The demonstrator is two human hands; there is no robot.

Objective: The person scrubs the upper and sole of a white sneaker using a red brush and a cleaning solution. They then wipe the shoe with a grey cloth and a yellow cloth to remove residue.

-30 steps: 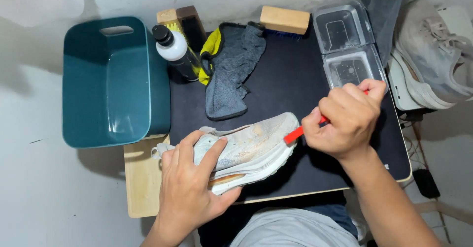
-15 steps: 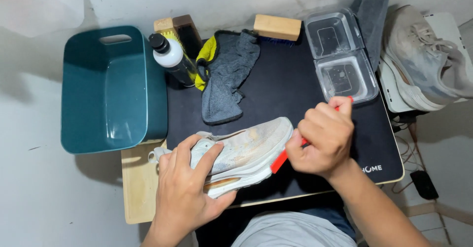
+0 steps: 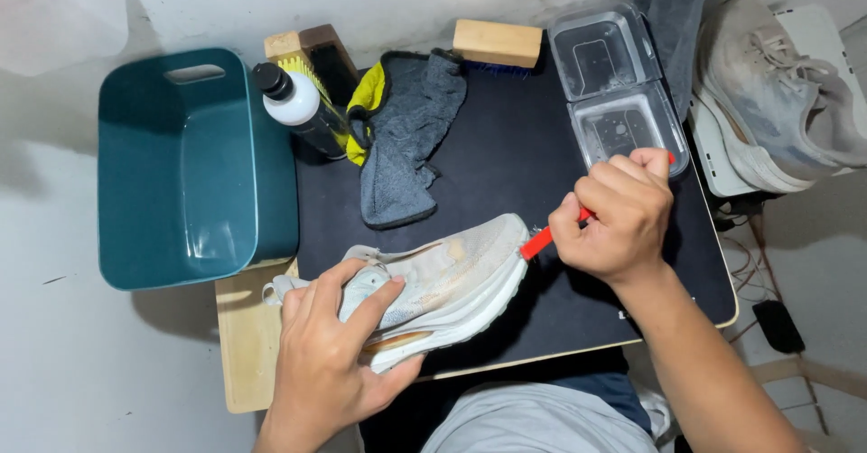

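A dirty white sneaker (image 3: 452, 277) lies on its side on the black mat (image 3: 506, 173). My left hand (image 3: 330, 345) grips it around the heel end and holds it down. My right hand (image 3: 619, 214) is closed on a small red-handled brush (image 3: 539, 241). The red end of the brush touches the toe of the sneaker. The rest of the handle is hidden inside my fist, with a red tip showing above my knuckles.
A teal plastic bin (image 3: 194, 168) stands at the left. A black-capped bottle (image 3: 298, 110), a grey and yellow cloth (image 3: 402, 132), a wooden brush (image 3: 497, 45) and a clear two-part tray (image 3: 619, 92) sit behind. A second sneaker (image 3: 777, 92) lies at the right.
My right hand moved the red brush in along the sneaker's toe side and then back out to the toe tip. My left hand kept its hold on the sneaker.
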